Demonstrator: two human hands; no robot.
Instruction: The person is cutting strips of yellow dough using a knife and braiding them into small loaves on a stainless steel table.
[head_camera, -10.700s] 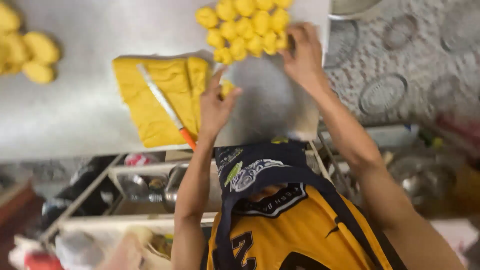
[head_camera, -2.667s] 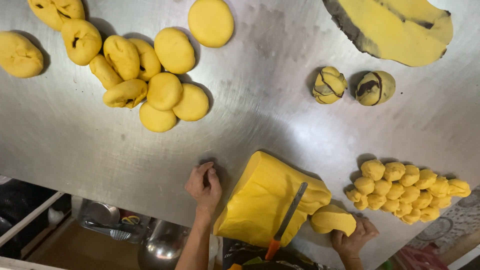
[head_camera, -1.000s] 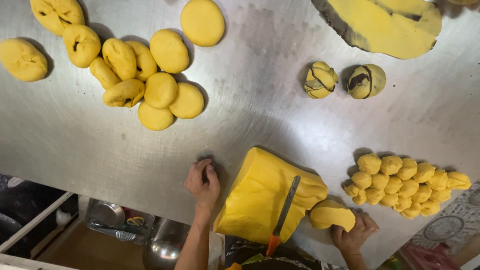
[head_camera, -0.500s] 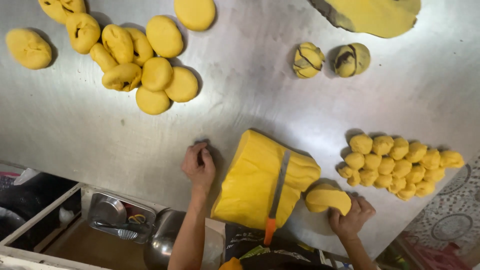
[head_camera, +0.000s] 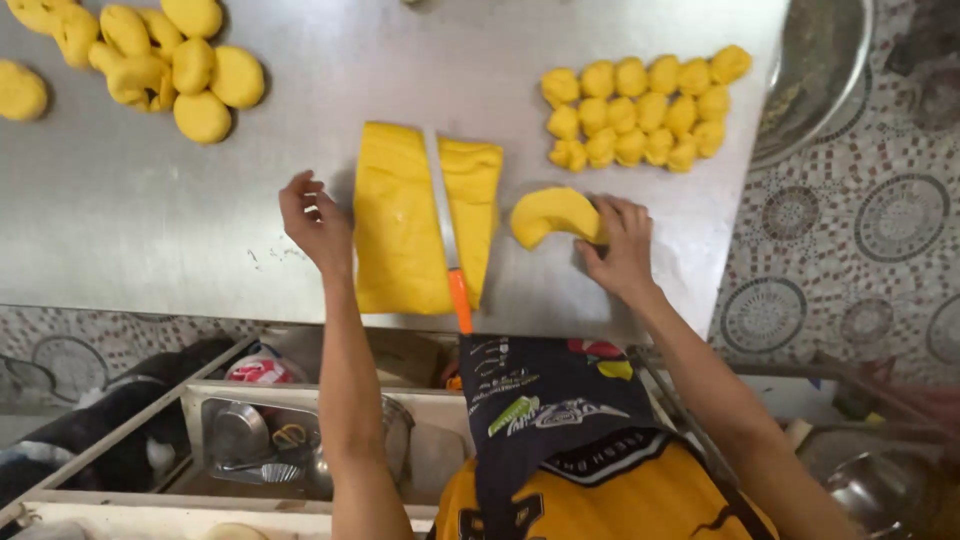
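A flat yellow slab of dough (head_camera: 410, 220) lies on the steel table (head_camera: 200, 230) near its front edge. A knife with an orange handle (head_camera: 447, 235) rests across the slab, blade pointing away from me. My left hand (head_camera: 315, 220) lies flat on the table just left of the slab, fingers spread. My right hand (head_camera: 622, 240) grips one end of a curved strip of yellow dough (head_camera: 553, 213) right of the slab. Several small cut dough pieces (head_camera: 640, 105) sit in rows beyond that strip.
Several round yellow dough balls (head_camera: 170, 65) lie at the far left of the table. A metal bowl (head_camera: 815, 70) stands at the right edge over a patterned tile floor (head_camera: 860, 230). Shelves with metal utensils (head_camera: 260, 440) sit under the table's front edge.
The view has swung, so the slab and pieces now sit upright in frame. My right hand still holds the dough strip, now nearer the slab's side. My left hand stays beside the slab.
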